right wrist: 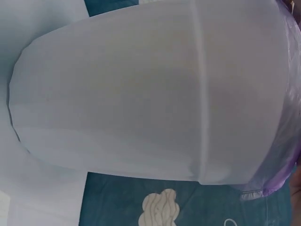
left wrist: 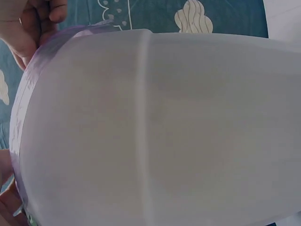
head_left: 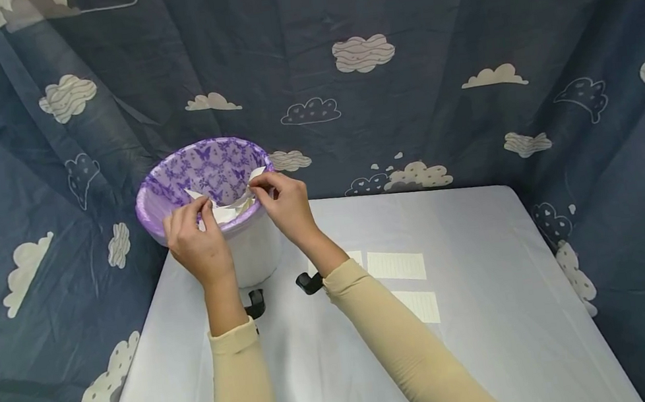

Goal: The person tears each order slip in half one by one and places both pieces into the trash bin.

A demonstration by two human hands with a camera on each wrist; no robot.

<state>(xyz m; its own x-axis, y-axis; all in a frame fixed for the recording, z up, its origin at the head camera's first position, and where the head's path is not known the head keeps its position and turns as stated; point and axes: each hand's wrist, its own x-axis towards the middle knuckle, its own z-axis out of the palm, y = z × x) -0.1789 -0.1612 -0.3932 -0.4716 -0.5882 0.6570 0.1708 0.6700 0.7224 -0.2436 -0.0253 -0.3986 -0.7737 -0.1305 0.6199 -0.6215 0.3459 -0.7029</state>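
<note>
A white bin (head_left: 256,251) with a purple butterfly-print liner (head_left: 205,164) over its rim stands at the back left of the table. Above its near rim, my left hand (head_left: 198,238) pinches white paper between thumb and fingers. To its right, my right hand (head_left: 287,205) pinches a white piece of paper (head_left: 256,173) at the bin's right rim. More white paper (head_left: 231,211) shows between the hands, inside the rim; whether it is one piece or several I cannot tell. Both wrist views are mostly filled by the bin's white wall (left wrist: 94,117), with the hands at the edges.
Pale lined paper sheets (head_left: 395,265) lie flat on the white table (head_left: 494,340), right of the bin, one partly behind my right forearm. A dark blue cloud-print curtain (head_left: 303,31) hangs behind and on both sides. Black wrist mounts (head_left: 310,283) stick out below the hands.
</note>
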